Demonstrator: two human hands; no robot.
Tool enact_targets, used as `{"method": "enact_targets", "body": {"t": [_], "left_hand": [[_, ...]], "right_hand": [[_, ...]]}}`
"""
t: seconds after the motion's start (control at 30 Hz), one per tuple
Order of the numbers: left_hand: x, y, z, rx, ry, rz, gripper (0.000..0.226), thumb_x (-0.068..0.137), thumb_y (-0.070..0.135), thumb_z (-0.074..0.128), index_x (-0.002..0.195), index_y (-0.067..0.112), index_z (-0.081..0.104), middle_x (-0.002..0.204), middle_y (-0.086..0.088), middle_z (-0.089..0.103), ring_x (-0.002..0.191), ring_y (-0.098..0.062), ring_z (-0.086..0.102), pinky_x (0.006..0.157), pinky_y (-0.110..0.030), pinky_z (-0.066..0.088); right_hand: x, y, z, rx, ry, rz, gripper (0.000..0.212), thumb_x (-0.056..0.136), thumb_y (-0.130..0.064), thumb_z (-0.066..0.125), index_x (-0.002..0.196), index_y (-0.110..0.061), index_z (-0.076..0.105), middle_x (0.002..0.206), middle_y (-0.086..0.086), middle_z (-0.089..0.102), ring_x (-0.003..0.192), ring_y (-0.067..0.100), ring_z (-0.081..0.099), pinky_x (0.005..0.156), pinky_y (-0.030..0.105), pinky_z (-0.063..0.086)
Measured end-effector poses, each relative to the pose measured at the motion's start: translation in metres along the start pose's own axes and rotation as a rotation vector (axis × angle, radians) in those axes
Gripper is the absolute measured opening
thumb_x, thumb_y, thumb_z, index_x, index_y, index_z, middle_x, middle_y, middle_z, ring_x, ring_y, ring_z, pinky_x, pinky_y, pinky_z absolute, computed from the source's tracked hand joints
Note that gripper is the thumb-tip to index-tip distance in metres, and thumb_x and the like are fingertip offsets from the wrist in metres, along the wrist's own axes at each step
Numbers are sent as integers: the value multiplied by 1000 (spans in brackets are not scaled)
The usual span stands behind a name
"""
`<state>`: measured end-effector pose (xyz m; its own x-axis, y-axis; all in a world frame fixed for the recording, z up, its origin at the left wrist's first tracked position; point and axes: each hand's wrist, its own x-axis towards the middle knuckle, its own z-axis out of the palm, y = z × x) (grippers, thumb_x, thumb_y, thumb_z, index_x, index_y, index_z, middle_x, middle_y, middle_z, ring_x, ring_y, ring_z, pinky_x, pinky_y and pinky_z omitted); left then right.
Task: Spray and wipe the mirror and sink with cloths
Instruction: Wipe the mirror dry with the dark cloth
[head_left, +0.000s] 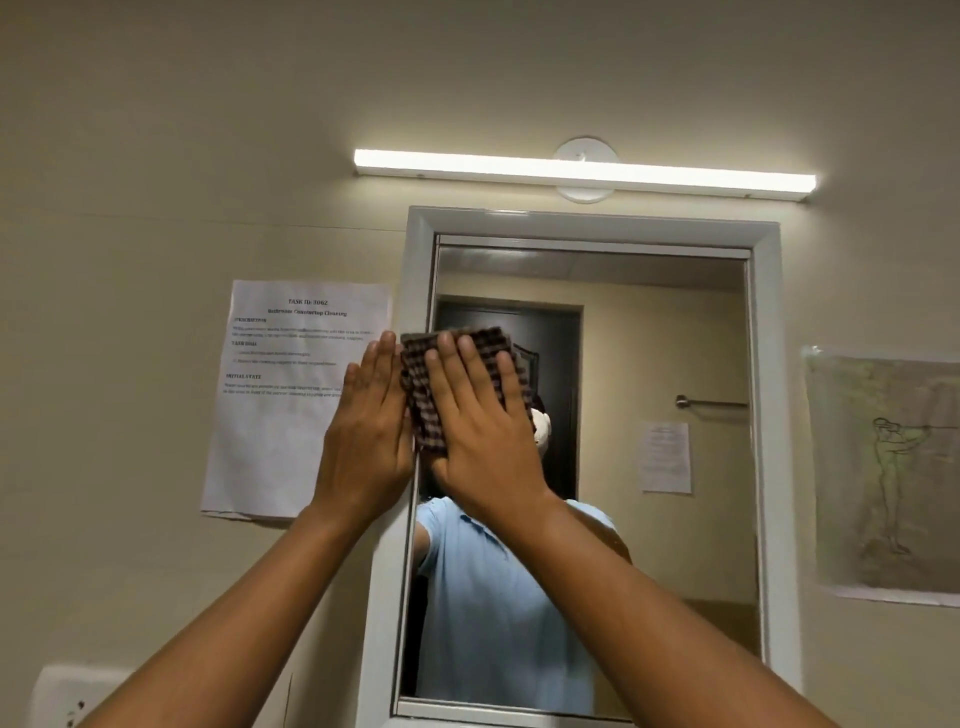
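The right hand lies flat with fingers straight and spread, pressing a checked cloth against the upper left part of the mirror. The left hand is also flat, fingers straight and together, resting against the left side of the white frame, just beside the cloth; it appears to hold nothing.

Risks from this position:
- The cloth is pinned by palm pressure only, not gripped. If pressure drops during a stroke, the cloth may slide out and fall.
- The cloth lies at the glass edge, touching or overlapping the frame. A stroke to the left may catch it on the frame lip and bunch it.
- The left hand overlaps the right edge of a printed sheet on the wall. A sideways move may crease or loosen it.
- Bare fingertips extending past the cloth may smear the glass.

Condition of the task's things: the cloth is dark, brown-and-pale checked, folded to a rough rectangle and partly hidden under the right hand. The mirror is tall, set in a white frame below a lit strip light. No droplets or streaks are discernible on the glass, so wetness cannot be judged. The sink is out of view, so its state cannot be told
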<state>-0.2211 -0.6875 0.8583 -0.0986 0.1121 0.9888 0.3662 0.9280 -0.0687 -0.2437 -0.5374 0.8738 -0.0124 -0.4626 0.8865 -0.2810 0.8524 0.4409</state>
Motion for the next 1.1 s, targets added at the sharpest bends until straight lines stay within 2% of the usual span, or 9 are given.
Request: {"method": "enact_targets", "body": {"t": [0.13,0.3,0.47,0.63,0.73,0.93,1.1], "left_hand": [[-10,-7,-1,38,-33,4,69,93,15,32,157,7,8,166,-11,5,154,-22,5,125,-45,9],[-12,-3,-4,101,-42,13,69,95,28,28,157,9,4,166,-11,2,154,-23,2,125,-38,3],[-10,-3,1,159,-10,48,72,89,11,31,157,9,7,166,-11,5,154,-24,4,126,-39,4],[-18,-11,16,163,-13,40,74,88,17,31,157,12,7,167,-6,2,154,-24,5,125,-36,0],[-18,-10,21,164,-21,28,73,89,19,29,158,12,6,167,-6,3,154,-25,6,125,-37,1],[-19,12,15,140,-25,34,73,88,14,33,157,9,8,165,-12,8,153,-25,7,126,-38,5],[-24,22,8,108,-33,8,72,89,12,36,156,4,10,164,-15,11,153,-26,8,124,-45,13]], "right_hand": [[-39,-8,3,-21,-38,-117,75,95,-45,36,157,-9,15,166,10,8,154,25,-1,124,50,-1],[-44,24,-4,-31,-67,-216,76,95,-48,40,158,-13,14,166,8,9,154,23,-1,124,49,2],[-28,94,-21,-82,-63,-22,85,91,-52,47,158,-13,13,167,9,8,154,24,1,123,52,3],[-41,165,-40,-58,-42,219,76,98,-53,33,159,-15,8,167,6,2,154,21,-3,124,50,0],[-66,187,-43,-33,-10,338,74,98,-53,28,159,-16,6,167,5,0,154,20,-4,123,52,7],[-127,165,-36,-44,3,435,73,99,-53,23,159,-15,3,167,6,-3,154,23,-1,123,51,5],[-166,112,-26,-56,-43,461,78,97,-47,39,158,-12,7,167,8,-1,154,27,2,122,54,5]]}}
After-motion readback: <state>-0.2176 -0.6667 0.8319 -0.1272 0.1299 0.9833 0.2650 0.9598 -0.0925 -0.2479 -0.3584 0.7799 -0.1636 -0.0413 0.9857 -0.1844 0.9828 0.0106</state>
